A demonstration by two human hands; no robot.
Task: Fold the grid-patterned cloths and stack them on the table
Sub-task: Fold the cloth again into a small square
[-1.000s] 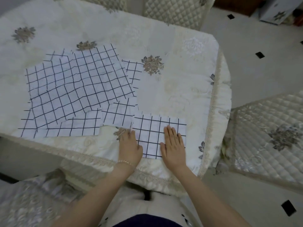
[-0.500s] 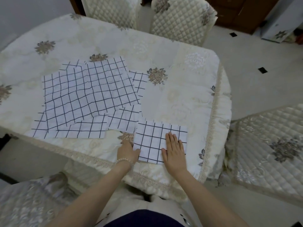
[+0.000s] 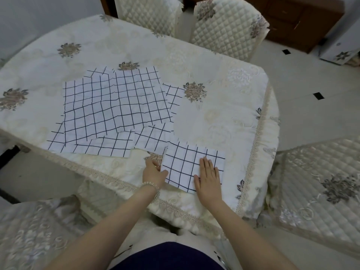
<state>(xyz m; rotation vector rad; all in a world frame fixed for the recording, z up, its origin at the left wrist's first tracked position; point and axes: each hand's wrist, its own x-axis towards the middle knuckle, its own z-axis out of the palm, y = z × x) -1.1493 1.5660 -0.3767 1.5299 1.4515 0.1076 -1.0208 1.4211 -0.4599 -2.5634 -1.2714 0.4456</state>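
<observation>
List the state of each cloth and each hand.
Folded cloth: folded small, flat by the table's near edge.
Cloth pile: unfolded, spread flat, sheets overlapping.
Left hand: at the folded cloth's left edge, fingertips hidden under it.
Right hand: flat, pressing on the folded cloth.

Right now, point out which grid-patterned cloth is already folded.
The small folded cloth under the right hand, near the table's front edge; the others lie spread flat and overlapping to its left.

A cream tablecloth (image 3: pixel 224 117) with brown flower motifs and lace trim covers the table. Two quilted chair backs (image 3: pixel 228 30) stand at its far side. Dark diamond insets dot the pale floor tiles (image 3: pixel 303 78).
</observation>
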